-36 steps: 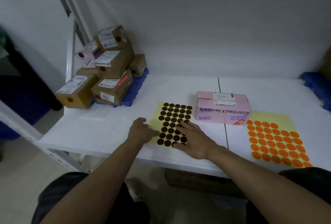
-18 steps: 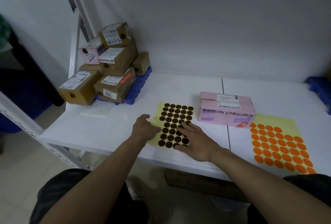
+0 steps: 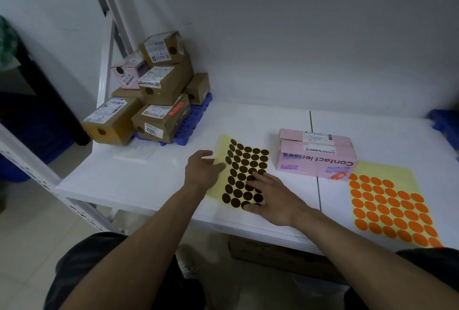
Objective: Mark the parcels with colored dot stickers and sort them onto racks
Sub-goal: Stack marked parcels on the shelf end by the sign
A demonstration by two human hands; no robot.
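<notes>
Sticker sheet (image 3: 248, 160), brown, points lengthwise away; right hand (image 3: 273, 198) flat on it; left hand (image 3: 201, 170) at edge, grip unclear.

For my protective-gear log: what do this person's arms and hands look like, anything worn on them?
The left forearm and right forearm are bare as far as the picture shows; no sleeves appear. The left hand and right hand have no gloves, and no watch, bracelet or ring shows. Only dark clothing over the lap is in view.

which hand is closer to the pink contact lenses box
Right. The right hand rests on the brown sticker sheet beside the pink box; the left hand holds the sheet's far edge.
</notes>
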